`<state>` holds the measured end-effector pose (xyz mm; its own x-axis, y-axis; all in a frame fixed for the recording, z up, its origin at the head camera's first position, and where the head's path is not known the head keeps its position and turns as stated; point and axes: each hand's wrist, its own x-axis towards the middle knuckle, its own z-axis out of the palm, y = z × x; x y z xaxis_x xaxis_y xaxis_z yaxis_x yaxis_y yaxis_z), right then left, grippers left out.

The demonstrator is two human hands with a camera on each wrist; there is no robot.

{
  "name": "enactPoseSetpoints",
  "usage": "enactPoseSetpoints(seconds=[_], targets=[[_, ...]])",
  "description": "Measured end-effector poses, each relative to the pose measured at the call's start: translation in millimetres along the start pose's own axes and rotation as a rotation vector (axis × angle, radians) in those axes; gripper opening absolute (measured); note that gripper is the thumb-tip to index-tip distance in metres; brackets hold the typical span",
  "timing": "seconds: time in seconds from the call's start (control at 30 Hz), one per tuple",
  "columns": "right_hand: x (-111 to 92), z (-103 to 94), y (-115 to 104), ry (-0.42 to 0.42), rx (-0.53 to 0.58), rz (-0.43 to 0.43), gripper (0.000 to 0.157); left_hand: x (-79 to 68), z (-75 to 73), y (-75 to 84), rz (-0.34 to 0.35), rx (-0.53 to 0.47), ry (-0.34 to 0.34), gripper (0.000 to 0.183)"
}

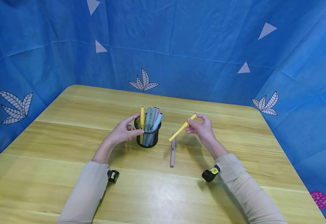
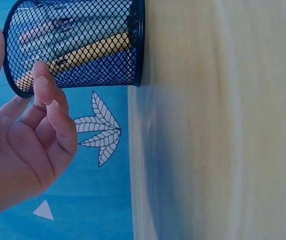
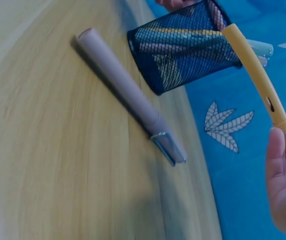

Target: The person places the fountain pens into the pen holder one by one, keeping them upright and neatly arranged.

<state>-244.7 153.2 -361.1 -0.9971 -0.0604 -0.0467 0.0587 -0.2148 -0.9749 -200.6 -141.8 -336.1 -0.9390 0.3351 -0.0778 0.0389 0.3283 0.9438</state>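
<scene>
My left hand (image 1: 119,132) holds the rim of a black mesh pen holder (image 2: 98,75), its thumb at the near side and a finger at the far left. Inside the holder stand a yellow pen (image 1: 142,119) and several blue, green and purple pens, caps above the rim. My right hand (image 1: 202,127) pinches another yellow pen (image 1: 179,131) near its clip end. That pen slants in the air, its free end pointing toward the holder's side. Below it, a light purple pen (image 3: 123,80) lies on the table, apart from the holder.
The wooden table (image 1: 151,193) runs back to a blue cloth (image 1: 196,37) printed with leaves and triangles. A small black camera sits at the left wrist (image 1: 113,176), another at the right wrist (image 1: 211,173).
</scene>
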Motion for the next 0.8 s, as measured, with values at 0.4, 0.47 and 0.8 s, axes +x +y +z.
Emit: enactPoseSetpoints(seconds=[0.4, 0.47, 0.8], targets=[[18, -6.9, 13, -0.011, 0.143, -0.146, 0.049, 0.2, -0.3, -0.3, -0.002, 0.013, 0.001, 0.073], [6, 5.5, 0, 0.018, 0.145, -0.148, 0.043, 0.2, -0.4, -0.2, -0.004, 0.012, 0.0, 0.073], [30, 1.3, 20, -0.006, 0.19, -0.259, 0.046, 13.7, -3.4, -21.9, -0.004, -0.008, 0.006, 0.076]])
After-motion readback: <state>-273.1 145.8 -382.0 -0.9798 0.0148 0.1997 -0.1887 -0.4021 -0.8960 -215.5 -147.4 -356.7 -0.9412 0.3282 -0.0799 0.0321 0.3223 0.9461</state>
